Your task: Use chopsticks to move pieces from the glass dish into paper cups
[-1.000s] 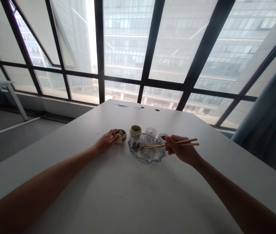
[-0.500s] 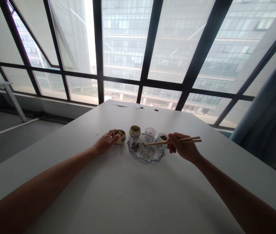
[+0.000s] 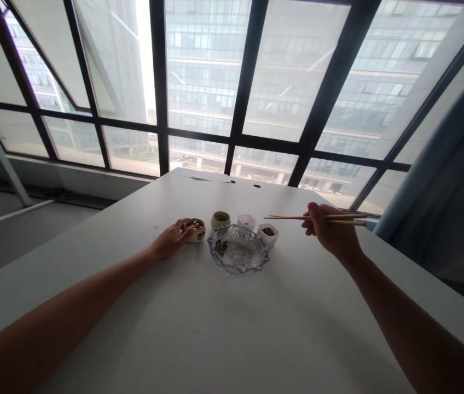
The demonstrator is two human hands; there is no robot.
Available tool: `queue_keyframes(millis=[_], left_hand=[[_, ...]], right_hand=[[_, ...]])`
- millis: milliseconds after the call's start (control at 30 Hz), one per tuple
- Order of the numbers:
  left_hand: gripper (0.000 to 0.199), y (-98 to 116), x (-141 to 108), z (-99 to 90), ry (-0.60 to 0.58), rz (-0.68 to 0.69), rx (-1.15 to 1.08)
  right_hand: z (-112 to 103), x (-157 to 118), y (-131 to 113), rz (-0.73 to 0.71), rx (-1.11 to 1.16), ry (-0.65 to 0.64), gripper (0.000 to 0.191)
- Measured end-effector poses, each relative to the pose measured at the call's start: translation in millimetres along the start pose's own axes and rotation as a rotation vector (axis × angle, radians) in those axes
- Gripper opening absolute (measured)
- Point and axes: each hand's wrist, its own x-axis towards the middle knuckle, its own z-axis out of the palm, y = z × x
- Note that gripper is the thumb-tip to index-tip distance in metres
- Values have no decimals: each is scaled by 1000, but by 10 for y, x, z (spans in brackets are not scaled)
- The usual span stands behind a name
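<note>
My left hand (image 3: 170, 239) is closed around the side of a small pale cup (image 3: 199, 235) with a dark character on it; light-coloured nuts (image 3: 194, 225) fill it. In my right hand (image 3: 332, 230) is a pair of wooden chopsticks (image 3: 287, 218), held level above the table with tips pointing left and nothing visible between them. The cut-glass bowl (image 3: 242, 267) stands between my hands, a clump of dark seed-like pieces (image 3: 221, 247) at its left side. Just right of the bowl, a small white cup (image 3: 270, 241) contains similar dark pieces.
Behind the glass bowl stand a greenish round cup (image 3: 220, 223) and a small translucent cup (image 3: 246, 220). All rest on a white table (image 3: 224, 328). Dark-framed windows (image 3: 234, 137) rise beyond its far edge, and a blue curtain (image 3: 424, 180) hangs at the right.
My right hand has lifted the chopsticks out of the glass bowl and moved up and to the right. My left hand stays on the cup of nuts. The view has shifted slightly.
</note>
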Motion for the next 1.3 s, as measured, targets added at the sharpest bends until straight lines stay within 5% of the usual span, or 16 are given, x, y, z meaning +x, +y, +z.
queue_keyframes(millis=[100, 300, 600, 1300], left_hand=[[85, 17, -3, -4, -5, -4, 3], [84, 34, -8, 1, 8, -2, 0], [82, 5, -7, 10, -7, -8, 4], [82, 1, -17, 9, 4, 44, 36]], right_hand=[[154, -101, -66, 7, 180, -63, 52], [531, -367, -152, 51, 365, -409, 52], [657, -452, 100, 38, 282, -385, 47], [740, -497, 137, 101, 385, -305, 49]])
